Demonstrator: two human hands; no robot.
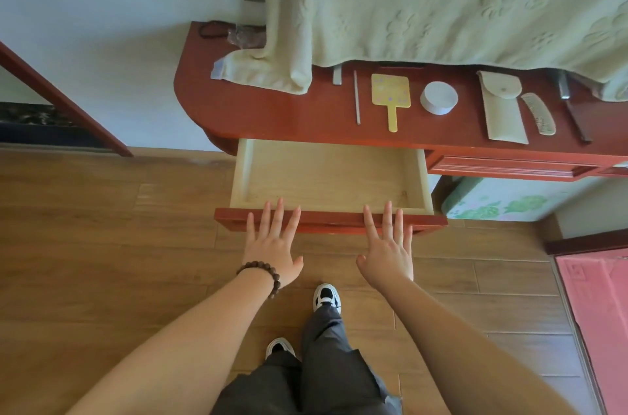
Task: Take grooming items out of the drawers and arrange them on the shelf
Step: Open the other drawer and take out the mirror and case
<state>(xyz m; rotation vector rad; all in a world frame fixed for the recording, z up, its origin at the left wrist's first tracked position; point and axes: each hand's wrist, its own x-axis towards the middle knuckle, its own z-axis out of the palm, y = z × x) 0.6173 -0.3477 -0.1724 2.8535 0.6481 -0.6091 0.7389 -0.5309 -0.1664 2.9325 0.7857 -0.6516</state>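
Head view: left hand [272, 246] and right hand [387, 249], fingers spread flat, press the open drawer [331, 222] front; mirror [390, 97], comb [540, 114] lie beyond on the shelf [272, 115].

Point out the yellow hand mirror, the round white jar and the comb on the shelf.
yellow hand mirror [390, 90]: head view, on its square face.
round white jar [439, 96]: head view, on its lid.
comb [540, 115]: head view, on its curved spine.

You have one wide-angle view, from your head, looking steeply down and forward. It sits close over the open drawer [328, 176], with the shelf [272, 115] beyond and the floor [102, 244] beneath you.
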